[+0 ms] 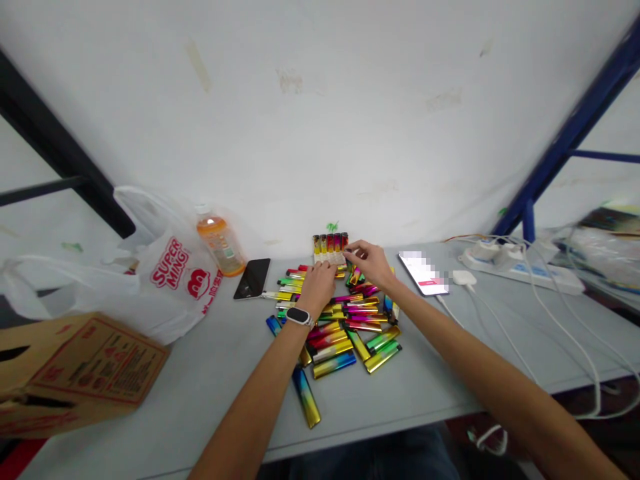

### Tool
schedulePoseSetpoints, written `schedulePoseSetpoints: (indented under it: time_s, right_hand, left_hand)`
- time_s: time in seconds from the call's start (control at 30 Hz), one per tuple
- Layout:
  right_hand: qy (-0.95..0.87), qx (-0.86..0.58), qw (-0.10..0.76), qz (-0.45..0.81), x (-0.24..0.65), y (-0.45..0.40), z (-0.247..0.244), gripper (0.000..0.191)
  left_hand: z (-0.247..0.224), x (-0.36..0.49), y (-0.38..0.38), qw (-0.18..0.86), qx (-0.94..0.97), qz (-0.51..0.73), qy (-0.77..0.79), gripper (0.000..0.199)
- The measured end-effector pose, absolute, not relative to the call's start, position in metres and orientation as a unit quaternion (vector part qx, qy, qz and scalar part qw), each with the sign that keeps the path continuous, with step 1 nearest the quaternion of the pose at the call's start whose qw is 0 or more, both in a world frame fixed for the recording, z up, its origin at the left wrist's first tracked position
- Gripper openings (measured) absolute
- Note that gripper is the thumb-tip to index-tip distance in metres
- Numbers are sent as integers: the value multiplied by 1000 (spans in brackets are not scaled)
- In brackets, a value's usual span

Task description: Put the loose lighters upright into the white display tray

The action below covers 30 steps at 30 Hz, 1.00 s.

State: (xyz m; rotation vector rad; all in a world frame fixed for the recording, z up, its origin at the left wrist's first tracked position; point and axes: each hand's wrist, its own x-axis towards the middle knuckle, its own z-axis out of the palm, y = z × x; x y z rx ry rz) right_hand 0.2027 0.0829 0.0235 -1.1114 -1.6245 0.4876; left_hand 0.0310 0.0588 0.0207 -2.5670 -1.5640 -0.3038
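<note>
Right grip (370, 261) sits beside the lighter row (331, 242) (multicoloured).

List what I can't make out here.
All in the head view:
Shiny multicoloured lighters: some partly covered by the left grip.
Right grip: fingertips too small to tell what they hold.
White plastic bag with red print: contents hidden by its cloudy sides.
Brown cardboard box: left end cut off by the picture's edge.
Bright-screened rectangular phone: display partly pixelated.

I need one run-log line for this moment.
left grip: near lighter row by wall | right grip: at row's right end | loose lighters: spread on table
</note>
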Motion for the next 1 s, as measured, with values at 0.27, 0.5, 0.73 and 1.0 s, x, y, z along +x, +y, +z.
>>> schedulePoseSetpoints:
  time_s: [0.27, 0.5, 0.73, 1.0]
  right_hand:
    - [-781, -443, 420, 132, 202, 143, 37, 15]
    - [-796, -443, 388, 137, 203, 167, 29, 16]
    - [-825, -441, 352, -32, 207, 170, 34, 18]
    - [-803, -486, 344, -36, 195, 137, 25, 42]
  left_hand:
    - [17, 25, 56, 9, -853, -139, -502, 25]
    - [13, 7, 53, -132, -819, -327, -452, 23]
    - [7, 8, 51, -337, -694, -466, -433, 29]
    - [7, 9, 51, -403, -623, -548, -387, 28]
